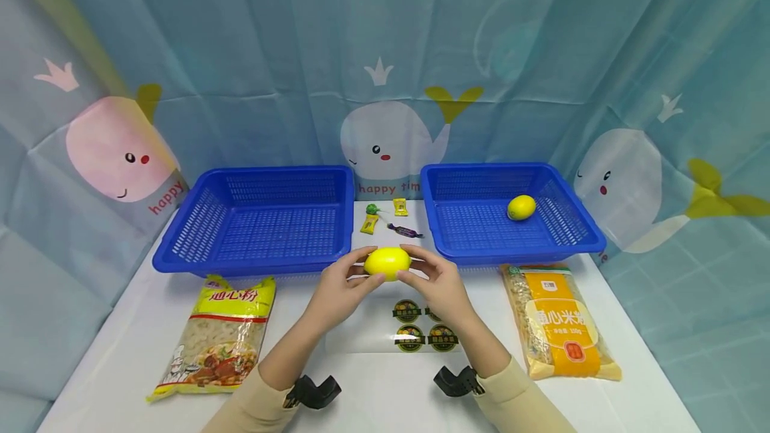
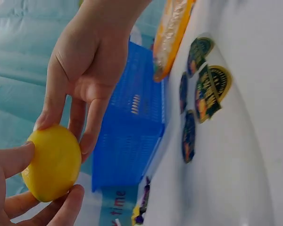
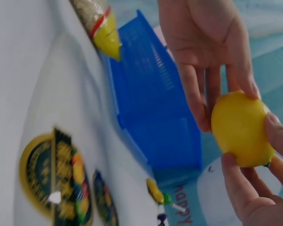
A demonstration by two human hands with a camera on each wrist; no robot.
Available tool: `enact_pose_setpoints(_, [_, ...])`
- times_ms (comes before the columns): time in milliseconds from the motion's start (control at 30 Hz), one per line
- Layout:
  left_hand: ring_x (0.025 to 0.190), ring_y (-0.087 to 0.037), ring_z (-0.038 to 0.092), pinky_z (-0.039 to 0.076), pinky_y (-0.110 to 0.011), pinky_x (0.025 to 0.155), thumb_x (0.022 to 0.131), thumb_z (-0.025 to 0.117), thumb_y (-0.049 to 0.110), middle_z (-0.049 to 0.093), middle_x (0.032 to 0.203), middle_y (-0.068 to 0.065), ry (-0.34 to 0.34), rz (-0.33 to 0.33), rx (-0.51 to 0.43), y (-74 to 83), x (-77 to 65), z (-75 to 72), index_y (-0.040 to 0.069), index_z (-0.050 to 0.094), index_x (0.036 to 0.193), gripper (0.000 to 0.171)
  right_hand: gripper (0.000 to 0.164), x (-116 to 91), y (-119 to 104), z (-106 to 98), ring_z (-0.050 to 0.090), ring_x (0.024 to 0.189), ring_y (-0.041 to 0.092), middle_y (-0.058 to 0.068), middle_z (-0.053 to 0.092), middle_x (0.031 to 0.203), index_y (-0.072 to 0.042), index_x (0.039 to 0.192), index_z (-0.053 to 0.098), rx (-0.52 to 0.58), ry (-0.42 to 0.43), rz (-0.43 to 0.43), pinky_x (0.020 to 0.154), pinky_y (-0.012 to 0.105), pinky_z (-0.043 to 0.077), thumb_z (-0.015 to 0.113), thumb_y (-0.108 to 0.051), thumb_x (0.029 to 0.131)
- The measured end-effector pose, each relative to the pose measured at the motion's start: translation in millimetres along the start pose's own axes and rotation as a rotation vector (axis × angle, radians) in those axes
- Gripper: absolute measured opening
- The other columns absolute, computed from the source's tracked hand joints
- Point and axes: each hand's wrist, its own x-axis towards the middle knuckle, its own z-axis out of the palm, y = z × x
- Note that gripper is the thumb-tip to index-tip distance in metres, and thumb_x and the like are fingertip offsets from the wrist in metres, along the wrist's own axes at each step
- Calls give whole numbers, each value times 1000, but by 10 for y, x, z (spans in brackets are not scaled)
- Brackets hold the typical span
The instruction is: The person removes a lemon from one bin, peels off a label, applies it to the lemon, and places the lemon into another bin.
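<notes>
A yellow lemon (image 1: 388,263) is held up above the table between both hands. My left hand (image 1: 341,291) pinches one end with thumb and fingers, and my right hand (image 1: 444,293) pinches the other. In the left wrist view the lemon (image 2: 54,162) shows smooth skin between the two sets of fingertips. The right wrist view shows a small dark green spot at one end of the lemon (image 3: 241,129). Below the hands lies a clear sheet (image 1: 361,333) with several round dark fruit stickers (image 1: 410,338), partly covered by the right hand and forearm.
A blue basket (image 1: 252,266) stands back left; another blue basket (image 1: 517,259) at back right contains a second lemon (image 1: 521,207). Several wrapped candies (image 1: 404,230) lie between them. A pasta bag (image 1: 222,336) flanks the left arm, an orange-labelled bag (image 1: 559,323) the right.
</notes>
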Motion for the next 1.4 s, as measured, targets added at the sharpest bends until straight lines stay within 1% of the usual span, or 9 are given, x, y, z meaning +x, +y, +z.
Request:
enact_pose_setpoints(100, [114, -25, 66, 58, -27, 90, 91, 76, 27, 61, 137, -7, 0, 4, 5, -46, 18, 88, 14, 59, 139, 52, 49, -29, 59, -54, 59, 125, 34, 10, 57, 143, -8, 136, 61, -7, 3, 18, 94, 28, 57, 77, -15, 90])
enact_pose_setpoints(233, [110, -28, 68, 60, -33, 88, 92, 75, 27, 65, 132, -11, -12, -14, 53, -159, 54, 171, 13, 61, 139, 51, 49, -52, 145, -90, 63, 122, 33, 13, 57, 143, -8, 136, 62, -53, 4, 84, 93, 26, 57, 77, -16, 90])
enact_pose_setpoints(367, [108, -29, 69, 61, -36, 85, 92, 75, 27, 66, 131, -11, -6, -65, 97, -281, 104, 244, 14, 62, 138, 50, 50, -33, 231, -98, 65, 119, 34, 16, 57, 142, -8, 137, 61, -122, 9, 162, 92, 28, 58, 77, -17, 90])
enact_pose_setpoints(433, [108, -29, 68, 61, -35, 83, 92, 75, 25, 65, 133, -13, -1, -77, 86, -334, 145, 284, 13, 62, 138, 49, 51, -2, 269, -106, 65, 120, 34, 16, 57, 143, -8, 137, 62, -146, 24, 195, 91, 30, 58, 77, -17, 90])
enact_pose_setpoints(567, [108, -28, 68, 61, -31, 81, 92, 75, 22, 62, 137, -15, 15, -98, 49, -398, 248, 365, 11, 59, 140, 52, 54, 79, 335, -134, 64, 123, 34, 16, 55, 146, -9, 140, 60, -139, 47, 246, 93, 33, 58, 77, -17, 90])
enact_pose_setpoints(700, [108, -28, 68, 60, -32, 85, 92, 75, 20, 63, 134, -19, 32, -108, 32, -455, 345, 419, 7, 56, 142, 55, 56, 154, 404, -147, 64, 121, 34, 16, 55, 146, -8, 141, 58, -126, 66, 269, 92, 34, 58, 78, -17, 89])
enact_pose_setpoints(933, [112, -30, 67, 59, -32, 91, 93, 73, 14, 62, 132, -22, 51, -146, 18, -584, 427, 415, 1, 55, 141, 53, 52, 266, 569, -107, 65, 121, 34, 18, 57, 144, -10, 137, 62, -146, 66, 283, 91, 32, 59, 79, -20, 88])
enact_pose_setpoints(1233, [115, -29, 64, 57, -33, 94, 93, 73, 18, 60, 133, -20, 41, -162, 97, -661, 464, 383, 1, 54, 143, 55, 53, 327, 617, -91, 61, 127, 35, 17, 56, 144, -10, 139, 60, -162, 44, 295, 92, 33, 58, 78, -18, 89])
enact_pose_setpoints(1400, [112, -27, 65, 58, -34, 90, 92, 76, 23, 60, 130, -18, 27, -176, 155, -641, 476, 360, 2, 50, 146, 63, 56, 331, 647, -112, 61, 126, 33, 14, 57, 144, -13, 141, 58, -180, 37, 299, 94, 34, 58, 79, -19, 89])
